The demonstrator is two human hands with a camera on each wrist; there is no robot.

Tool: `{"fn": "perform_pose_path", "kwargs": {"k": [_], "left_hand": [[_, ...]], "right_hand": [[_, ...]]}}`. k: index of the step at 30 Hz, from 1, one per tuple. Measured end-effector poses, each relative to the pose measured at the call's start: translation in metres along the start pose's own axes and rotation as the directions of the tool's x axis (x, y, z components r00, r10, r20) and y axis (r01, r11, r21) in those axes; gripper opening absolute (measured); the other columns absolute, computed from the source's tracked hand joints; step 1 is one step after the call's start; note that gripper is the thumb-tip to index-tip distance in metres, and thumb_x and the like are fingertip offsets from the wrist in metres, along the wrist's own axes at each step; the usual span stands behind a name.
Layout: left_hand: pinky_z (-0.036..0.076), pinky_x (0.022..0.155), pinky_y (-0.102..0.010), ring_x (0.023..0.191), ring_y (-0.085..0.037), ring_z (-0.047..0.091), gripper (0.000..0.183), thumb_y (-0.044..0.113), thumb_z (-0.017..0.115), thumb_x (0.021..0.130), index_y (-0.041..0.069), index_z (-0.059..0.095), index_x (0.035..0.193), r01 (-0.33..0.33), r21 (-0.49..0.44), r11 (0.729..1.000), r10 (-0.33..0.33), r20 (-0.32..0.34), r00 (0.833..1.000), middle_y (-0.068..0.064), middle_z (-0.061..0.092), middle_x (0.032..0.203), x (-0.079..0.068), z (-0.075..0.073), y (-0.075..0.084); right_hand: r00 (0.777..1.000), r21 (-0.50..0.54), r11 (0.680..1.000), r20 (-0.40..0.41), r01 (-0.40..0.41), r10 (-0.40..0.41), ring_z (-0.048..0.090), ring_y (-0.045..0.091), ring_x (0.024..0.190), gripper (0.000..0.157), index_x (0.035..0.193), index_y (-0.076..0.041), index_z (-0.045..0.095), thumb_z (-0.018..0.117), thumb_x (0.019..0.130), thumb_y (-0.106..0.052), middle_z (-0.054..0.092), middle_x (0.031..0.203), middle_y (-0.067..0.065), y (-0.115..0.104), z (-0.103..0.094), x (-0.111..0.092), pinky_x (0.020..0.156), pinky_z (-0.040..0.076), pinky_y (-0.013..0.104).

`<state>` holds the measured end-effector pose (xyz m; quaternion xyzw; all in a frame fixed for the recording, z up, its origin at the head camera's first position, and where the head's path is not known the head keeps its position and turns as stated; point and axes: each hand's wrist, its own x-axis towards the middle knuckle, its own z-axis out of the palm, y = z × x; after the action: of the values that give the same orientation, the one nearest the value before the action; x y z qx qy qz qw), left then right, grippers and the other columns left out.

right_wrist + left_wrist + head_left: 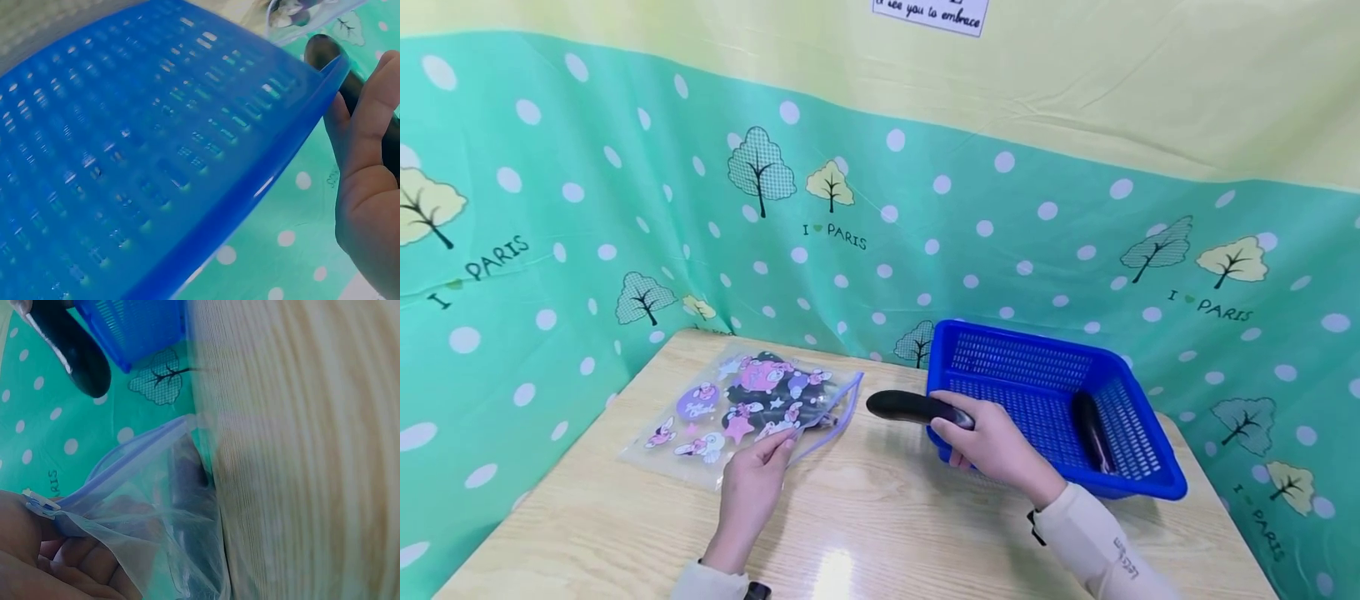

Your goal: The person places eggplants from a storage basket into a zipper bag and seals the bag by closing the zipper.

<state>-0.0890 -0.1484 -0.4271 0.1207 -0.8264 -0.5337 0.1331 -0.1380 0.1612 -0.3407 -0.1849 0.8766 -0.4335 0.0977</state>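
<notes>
My right hand (996,442) grips a dark purple eggplant (901,406) by one end, its other end pointing left toward the mouth of a clear zip bag (700,406). The left hand (754,483) pinches the near edge of that bag's mouth, right by the white slider (41,504) on its purple zip strip (134,459). The mouth gapes slightly. Printed with pink and purple cartoon figures, the bag lies on the table with dark, elongated contents (187,519) inside, partly hidden by the print. The left wrist view shows the held eggplant (75,353) held apart from the bag.
A blue perforated basket (1022,333) stands at the right, just behind and beside my right hand. Another eggplant (1092,433) leans along its right inner side. The wooden table (880,533) backs onto a green dotted curtain (850,283).
</notes>
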Motion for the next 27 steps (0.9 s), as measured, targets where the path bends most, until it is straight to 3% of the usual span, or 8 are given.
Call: {"fn": "perform_pose_path", "kwargs": {"k": [6,14,17,22,24,27], "left_hand": [[0.045,0.102,-0.053,0.124,-0.034,0.058,0.024,0.015,0.064,0.100,0.008,0.075,0.120,-0.001,0.002,1.000,0.001,-0.001,1.000,-0.012,0.069,0.125,0.000,-0.001,0.001],[0.046,0.102,-0.053,0.123,-0.034,0.059,0.024,0.015,0.065,0.099,0.008,0.075,0.120,-0.006,-0.008,1.000,0.006,0.001,1.000,-0.012,0.069,0.123,0.000,-0.001,0.001],[0.047,0.100,-0.052,0.122,-0.033,0.060,0.024,0.015,0.066,0.099,0.009,0.075,0.120,-0.011,-0.002,1.000,0.011,0.000,1.000,-0.012,0.069,0.123,-0.001,0.000,0.000],[0.054,0.080,-0.042,0.109,-0.028,0.065,0.023,0.014,0.066,0.099,0.010,0.075,0.120,-0.017,0.005,1.000,0.017,-0.005,1.000,-0.010,0.070,0.122,-0.002,0.002,-0.001],[0.054,0.079,-0.042,0.109,-0.027,0.065,0.023,0.013,0.065,0.099,0.010,0.075,0.120,-0.023,0.004,1.000,0.023,-0.005,1.000,-0.010,0.071,0.121,-0.002,0.002,-0.001],[0.052,0.089,-0.045,0.112,-0.026,0.064,0.023,0.013,0.065,0.099,0.009,0.076,0.119,-0.040,0.020,0.999,0.040,-0.014,0.999,-0.010,0.071,0.121,-0.002,0.002,0.000]], "right_hand": [[1.000,0.011,1.000,-0.007,0.016,-0.016,0.066,0.027,0.058,0.049,0.146,-0.010,0.054,0.066,0.100,-0.027,0.066,0.067,0.005,-0.005,0.011,0.000,0.053,0.056,0.039],[0.995,0.070,0.996,0.083,0.046,-0.052,0.065,0.020,0.054,0.052,0.147,-0.006,0.052,0.064,0.101,-0.028,0.066,0.066,0.005,-0.010,0.047,0.005,0.052,0.057,0.046],[0.994,0.081,0.996,0.103,0.036,-0.044,0.065,0.021,0.053,0.053,0.147,-0.008,0.052,0.064,0.101,-0.031,0.066,0.065,0.005,-0.009,0.064,0.008,0.051,0.056,0.043],[0.993,0.090,0.995,0.109,0.035,-0.045,0.066,0.023,0.053,0.052,0.147,-0.010,0.053,0.064,0.101,-0.032,0.067,0.067,0.008,-0.008,0.087,0.015,0.048,0.053,0.034],[0.993,0.096,0.995,0.107,0.036,-0.046,0.066,0.024,0.053,0.052,0.146,-0.009,0.053,0.065,0.100,-0.030,0.068,0.070,0.009,-0.007,0.094,0.019,0.048,0.053,0.033],[0.995,0.088,0.996,0.096,0.032,-0.041,0.066,0.026,0.054,0.053,0.146,-0.007,0.053,0.066,0.099,-0.028,0.069,0.073,0.010,-0.005,0.103,0.026,0.047,0.052,0.031]]}}
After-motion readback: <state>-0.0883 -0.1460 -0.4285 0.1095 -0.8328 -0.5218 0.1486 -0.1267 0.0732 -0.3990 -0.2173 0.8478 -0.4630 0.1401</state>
